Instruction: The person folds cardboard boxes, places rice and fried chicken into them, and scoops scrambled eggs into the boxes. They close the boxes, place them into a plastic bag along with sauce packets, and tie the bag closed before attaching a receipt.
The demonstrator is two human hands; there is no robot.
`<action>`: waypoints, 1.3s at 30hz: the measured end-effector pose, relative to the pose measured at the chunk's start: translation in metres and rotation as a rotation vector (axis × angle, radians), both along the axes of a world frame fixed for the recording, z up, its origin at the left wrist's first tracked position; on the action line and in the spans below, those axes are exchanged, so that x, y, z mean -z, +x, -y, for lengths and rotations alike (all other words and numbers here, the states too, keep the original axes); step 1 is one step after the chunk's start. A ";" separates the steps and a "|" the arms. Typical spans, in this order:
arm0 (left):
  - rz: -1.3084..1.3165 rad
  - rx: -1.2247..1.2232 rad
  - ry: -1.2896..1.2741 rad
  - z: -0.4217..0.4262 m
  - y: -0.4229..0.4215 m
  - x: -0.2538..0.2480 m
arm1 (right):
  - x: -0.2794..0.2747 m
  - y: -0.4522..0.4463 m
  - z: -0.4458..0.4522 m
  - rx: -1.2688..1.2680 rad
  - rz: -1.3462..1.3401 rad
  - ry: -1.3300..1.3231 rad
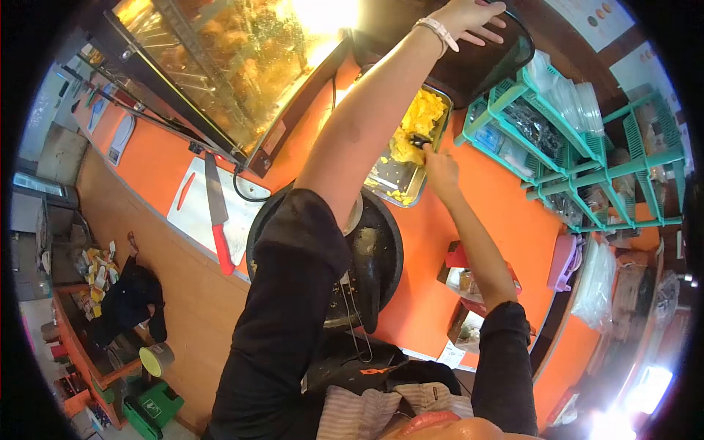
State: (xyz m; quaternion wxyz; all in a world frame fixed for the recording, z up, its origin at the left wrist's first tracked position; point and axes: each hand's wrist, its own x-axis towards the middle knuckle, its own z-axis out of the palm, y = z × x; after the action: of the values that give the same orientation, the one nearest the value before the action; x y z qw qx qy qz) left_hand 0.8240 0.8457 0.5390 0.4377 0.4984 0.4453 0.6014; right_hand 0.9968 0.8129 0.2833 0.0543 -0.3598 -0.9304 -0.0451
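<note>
My right hand (441, 172) is closed around the handle of a utensil with a black end (420, 141), which touches a yellow, scrambled-egg-like food. Beneath the food is a rectangular metal tray (416, 192). My left hand (475, 20), with a pale band at the wrist, reaches far forward, fingers spread, over a dark, rimmed container (488, 70) behind the tray. Whether it touches the container is unclear. Below my left arm stands a large black pan (392, 253), partly hidden by the sleeve, with a wire-handled tool (352, 315) across its near edge.
A knife with a red handle (222, 249) lies on a white cutting board (189, 209) at left. Behind it stands a lit glass display case (220, 66). Teal racks (543, 125) hold packaging at right. Another person (132, 301) is low at far left, near a green bin (154, 407).
</note>
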 end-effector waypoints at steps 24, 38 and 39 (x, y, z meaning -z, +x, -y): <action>0.034 0.002 0.050 0.002 -0.003 -0.001 | 0.027 -0.020 0.022 -0.081 -0.060 -0.376; 0.032 -0.029 0.026 0.002 0.000 -0.004 | 0.032 0.006 0.091 -0.240 0.135 0.039; 0.033 -0.024 0.030 0.005 0.000 -0.006 | 0.025 0.011 0.097 -0.288 0.193 0.047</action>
State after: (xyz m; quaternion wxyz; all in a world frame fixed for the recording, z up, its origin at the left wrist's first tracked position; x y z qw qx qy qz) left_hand 0.8245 0.8408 0.5448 0.4304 0.4894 0.4349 0.6213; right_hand 1.0073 0.7160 0.2581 -0.0208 -0.2156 -0.9718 -0.0927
